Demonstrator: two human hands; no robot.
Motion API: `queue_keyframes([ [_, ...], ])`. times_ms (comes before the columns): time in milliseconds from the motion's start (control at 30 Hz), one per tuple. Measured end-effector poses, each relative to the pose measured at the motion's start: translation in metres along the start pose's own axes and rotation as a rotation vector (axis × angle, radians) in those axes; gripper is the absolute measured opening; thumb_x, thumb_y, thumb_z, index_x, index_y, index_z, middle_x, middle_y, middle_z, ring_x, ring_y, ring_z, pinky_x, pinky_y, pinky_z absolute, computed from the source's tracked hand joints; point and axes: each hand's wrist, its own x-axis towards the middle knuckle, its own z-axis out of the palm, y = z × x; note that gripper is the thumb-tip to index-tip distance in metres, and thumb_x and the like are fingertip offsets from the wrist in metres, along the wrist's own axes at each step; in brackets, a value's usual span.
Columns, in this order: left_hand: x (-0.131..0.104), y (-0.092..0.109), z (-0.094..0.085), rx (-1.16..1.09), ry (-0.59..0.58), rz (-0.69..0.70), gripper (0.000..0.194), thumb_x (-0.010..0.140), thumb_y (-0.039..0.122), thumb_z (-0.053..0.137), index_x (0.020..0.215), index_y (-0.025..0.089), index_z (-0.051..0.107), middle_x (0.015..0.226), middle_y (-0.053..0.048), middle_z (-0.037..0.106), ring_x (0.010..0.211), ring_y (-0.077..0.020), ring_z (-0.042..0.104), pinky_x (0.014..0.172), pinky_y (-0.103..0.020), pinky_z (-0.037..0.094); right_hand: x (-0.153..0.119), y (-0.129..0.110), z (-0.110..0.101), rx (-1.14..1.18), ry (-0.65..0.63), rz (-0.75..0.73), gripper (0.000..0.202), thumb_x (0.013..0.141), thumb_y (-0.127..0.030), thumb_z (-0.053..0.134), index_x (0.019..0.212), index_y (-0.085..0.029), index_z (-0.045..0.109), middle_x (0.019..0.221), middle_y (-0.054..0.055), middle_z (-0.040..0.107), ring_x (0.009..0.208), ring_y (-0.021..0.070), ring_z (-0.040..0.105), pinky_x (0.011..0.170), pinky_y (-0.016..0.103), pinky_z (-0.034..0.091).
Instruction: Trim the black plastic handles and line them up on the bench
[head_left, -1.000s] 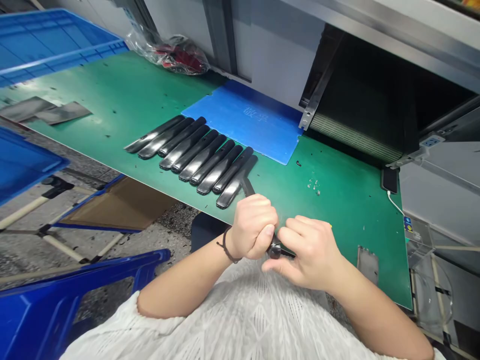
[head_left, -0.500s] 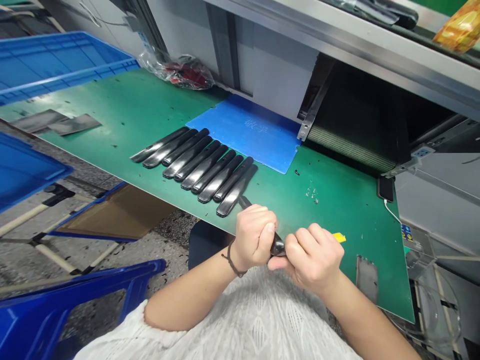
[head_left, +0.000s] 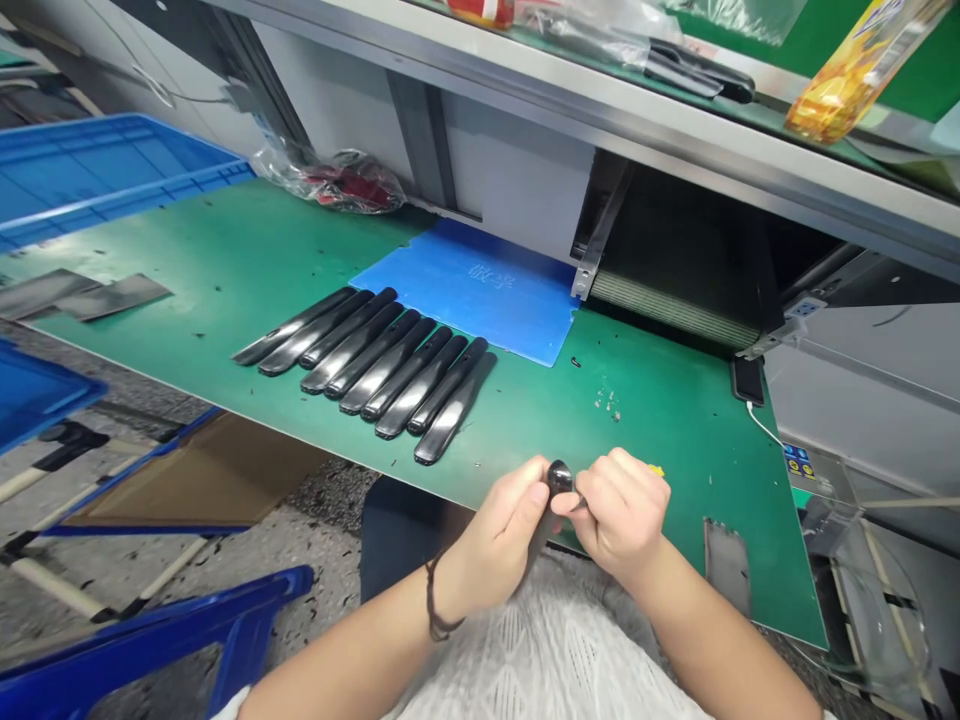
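Observation:
A glossy black piece (head_left: 559, 477) shows its rounded end between my two hands, near the front edge of the green table. My left hand (head_left: 508, 525) is wrapped round it, and most of its length is hidden. Close on the right, my right hand (head_left: 621, 505) is closed with its thumb against the end of the piece; whether it also holds a small tool is hidden. Several similar long black pieces (head_left: 397, 370) lie side by side in a slanted row on the table, to the left of my hands.
Blue sheet (head_left: 480, 290) behind the row; green table (head_left: 660, 400) with scraps and a yellow object (head_left: 656, 471). Phone (head_left: 748, 381) at the right edge, grey plate (head_left: 726, 565) at front right. Blue crate (head_left: 120, 165) and bagged red item (head_left: 349, 187) at left; metal shelf (head_left: 555, 100) overhead.
The black piece has been turned, so its far end no longer sticks out beyond my left hand. My left hand has rotated and lowered. The camera view has shifted.

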Motion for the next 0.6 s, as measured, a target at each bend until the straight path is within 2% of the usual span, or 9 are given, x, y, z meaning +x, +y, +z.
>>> queue_keyframes([
  [67,0.0,-0.001,-0.001,-0.054,-0.01,-0.033,0.042,0.111,0.052,0.034,0.085,0.021,0.048,0.073,0.001,0.049,0.064,-0.0148,0.042,0.062,-0.03,0.037,0.004,0.002,-0.003,0.156,-0.019,0.059,0.023,0.108,-0.028,0.05,0.086,-0.022,0.056,0.065,-0.001,0.048,0.061,0.0151,0.038,0.059,0.032,0.028],
  [167,0.003,-0.001,-0.003,-0.049,0.082,-0.042,0.046,0.11,0.054,0.036,0.082,0.02,0.05,0.071,0.001,0.047,0.063,-0.0147,0.04,0.061,-0.03,0.035,0.01,0.006,-0.01,0.291,-0.06,0.116,0.008,0.105,-0.018,0.051,0.107,-0.02,0.058,0.077,0.001,0.057,0.066,0.0148,0.045,0.063,0.03,0.037],
  [233,0.005,0.0,-0.005,-0.044,0.125,-0.029,0.049,0.11,0.055,0.035,0.08,0.02,0.051,0.07,0.001,0.046,0.064,-0.0146,0.041,0.061,-0.03,0.034,0.013,0.009,-0.016,0.257,-0.13,0.114,0.012,0.105,-0.029,0.054,0.109,-0.019,0.059,0.079,0.002,0.058,0.068,0.0154,0.047,0.063,0.03,0.037],
  [333,0.007,0.003,-0.008,-0.018,0.112,0.019,0.051,0.111,0.053,0.035,0.076,0.019,0.05,0.068,0.001,0.044,0.062,-0.014,0.04,0.061,-0.03,0.033,0.018,0.015,-0.021,0.184,-0.27,0.097,0.04,0.104,-0.056,0.054,0.094,-0.019,0.062,0.073,0.001,0.055,0.066,0.0154,0.046,0.062,0.031,0.034],
  [400,0.007,0.004,-0.009,0.014,0.097,0.064,0.051,0.111,0.052,0.034,0.074,0.019,0.049,0.067,0.002,0.042,0.061,-0.0134,0.038,0.061,-0.03,0.032,0.023,0.019,-0.023,0.213,-0.335,0.119,0.051,0.102,-0.067,0.052,0.088,-0.019,0.061,0.072,0.0,0.055,0.065,0.0144,0.046,0.063,0.031,0.034],
  [500,0.007,0.005,-0.011,0.071,0.086,0.13,0.05,0.112,0.049,0.034,0.073,0.019,0.047,0.065,0.003,0.039,0.059,-0.0129,0.037,0.059,-0.03,0.031,0.031,0.022,-0.024,0.323,-0.417,0.173,0.056,0.098,-0.074,0.052,0.089,-0.02,0.06,0.075,-0.001,0.059,0.067,0.0133,0.049,0.065,0.029,0.036],
  [600,0.006,0.005,-0.012,0.099,0.058,0.173,0.048,0.112,0.046,0.035,0.073,0.02,0.048,0.064,0.003,0.041,0.058,-0.0129,0.039,0.059,-0.03,0.03,0.041,0.023,-0.026,0.355,-0.507,0.186,0.055,0.097,-0.075,0.054,0.089,-0.021,0.06,0.077,-0.001,0.061,0.069,0.0131,0.052,0.066,0.028,0.035],
])
